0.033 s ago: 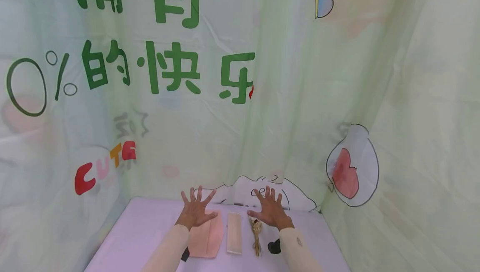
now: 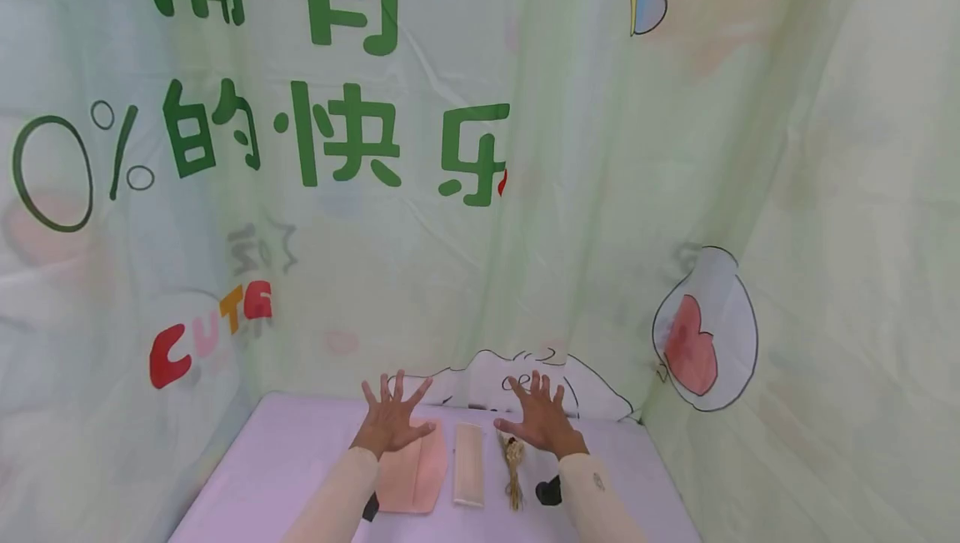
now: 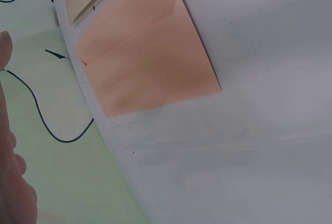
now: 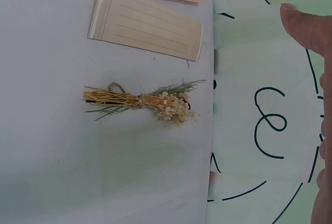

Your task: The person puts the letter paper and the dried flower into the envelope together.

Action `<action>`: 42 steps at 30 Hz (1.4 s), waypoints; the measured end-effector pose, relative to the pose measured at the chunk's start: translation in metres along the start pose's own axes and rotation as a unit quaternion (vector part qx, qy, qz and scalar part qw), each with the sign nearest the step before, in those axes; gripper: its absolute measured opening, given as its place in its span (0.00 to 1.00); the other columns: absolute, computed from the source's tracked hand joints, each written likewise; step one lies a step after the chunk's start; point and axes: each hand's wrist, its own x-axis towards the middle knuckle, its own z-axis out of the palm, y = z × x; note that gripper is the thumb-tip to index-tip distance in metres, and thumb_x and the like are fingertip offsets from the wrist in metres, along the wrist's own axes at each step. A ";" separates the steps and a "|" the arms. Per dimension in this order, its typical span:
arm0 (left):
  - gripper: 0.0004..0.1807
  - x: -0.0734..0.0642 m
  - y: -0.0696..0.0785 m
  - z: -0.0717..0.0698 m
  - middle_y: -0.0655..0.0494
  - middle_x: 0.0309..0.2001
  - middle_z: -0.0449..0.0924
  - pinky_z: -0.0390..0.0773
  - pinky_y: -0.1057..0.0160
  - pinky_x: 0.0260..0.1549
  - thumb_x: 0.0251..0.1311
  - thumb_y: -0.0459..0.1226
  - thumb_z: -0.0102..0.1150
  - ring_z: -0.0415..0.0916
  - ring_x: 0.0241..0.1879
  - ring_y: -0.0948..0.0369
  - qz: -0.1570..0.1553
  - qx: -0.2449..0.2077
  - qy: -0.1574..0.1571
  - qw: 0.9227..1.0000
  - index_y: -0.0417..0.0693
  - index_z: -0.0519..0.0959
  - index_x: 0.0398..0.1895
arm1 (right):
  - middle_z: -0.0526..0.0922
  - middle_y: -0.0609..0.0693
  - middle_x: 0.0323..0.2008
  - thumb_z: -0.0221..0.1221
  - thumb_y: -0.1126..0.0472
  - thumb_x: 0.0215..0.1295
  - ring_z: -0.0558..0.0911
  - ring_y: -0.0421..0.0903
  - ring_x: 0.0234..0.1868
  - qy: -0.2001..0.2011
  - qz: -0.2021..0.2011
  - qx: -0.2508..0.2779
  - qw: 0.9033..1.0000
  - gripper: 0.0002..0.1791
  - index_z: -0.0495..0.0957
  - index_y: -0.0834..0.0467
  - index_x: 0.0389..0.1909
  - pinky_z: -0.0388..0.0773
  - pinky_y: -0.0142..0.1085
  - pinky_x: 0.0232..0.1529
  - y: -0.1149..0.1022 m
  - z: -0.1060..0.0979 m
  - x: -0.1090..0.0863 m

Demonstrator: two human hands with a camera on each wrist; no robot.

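Observation:
Both hands hover over the table with fingers spread, and neither holds anything. Below the left hand (image 2: 392, 420) lies a pink paper envelope (image 2: 417, 476), partly covered by that hand in the head view. In the left wrist view the envelope (image 3: 145, 53) lies flat. Just right of it is a narrow cream stack of lined note paper (image 2: 468, 466). My right hand (image 2: 543, 420) is nearest a small bundle of dried flowers (image 2: 513, 472). The right wrist view shows the flowers (image 4: 142, 100) tied with twine at the stems, beside the lined paper (image 4: 150, 24).
The table has a pale lilac cover (image 2: 285, 476). A printed cloth curtain (image 2: 420, 293) with green characters and drawings hangs behind the table and along both sides. Dark pieces (image 2: 550, 491) show next to both sleeves (image 2: 596, 497).

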 end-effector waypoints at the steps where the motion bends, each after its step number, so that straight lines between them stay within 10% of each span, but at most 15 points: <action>1: 0.49 0.000 0.000 0.000 0.27 0.83 0.60 0.55 0.10 0.67 0.69 0.74 0.50 0.59 0.80 0.22 0.000 -0.001 0.001 1.000 0.65 0.59 0.87 | 0.56 0.81 0.81 0.65 0.31 0.66 0.55 0.84 0.82 0.001 0.000 0.001 1.000 0.54 0.65 0.61 0.83 0.46 0.82 0.77 0.000 0.000 0.000; 24: 0.43 -0.016 0.019 -0.014 0.25 0.80 0.63 0.58 0.13 0.69 0.71 0.63 0.60 0.62 0.78 0.23 0.005 -0.016 0.001 1.000 0.60 0.63 0.84 | 0.60 0.77 0.81 0.66 0.42 0.73 0.60 0.79 0.82 -0.005 0.022 0.012 1.000 0.47 0.63 0.62 0.83 0.51 0.78 0.80 0.000 0.012 -0.001; 32: 0.37 -0.027 0.012 0.015 0.22 0.73 0.71 0.68 0.13 0.60 0.69 0.53 0.68 0.72 0.69 0.21 0.038 -0.031 0.072 0.996 0.54 0.71 0.78 | 0.87 0.62 0.59 0.66 0.57 0.77 0.86 0.61 0.58 0.014 0.068 0.066 0.995 0.23 0.81 0.64 0.67 0.84 0.58 0.61 -0.007 0.037 0.007; 42: 0.34 -0.046 0.012 0.061 0.21 0.67 0.74 0.76 0.17 0.51 0.67 0.44 0.71 0.77 0.61 0.25 0.030 -0.101 0.070 0.992 0.55 0.72 0.75 | 0.90 0.53 0.33 0.72 0.59 0.69 0.86 0.48 0.32 0.077 0.180 0.153 0.969 0.10 0.88 0.63 0.39 0.85 0.45 0.37 -0.020 0.093 0.000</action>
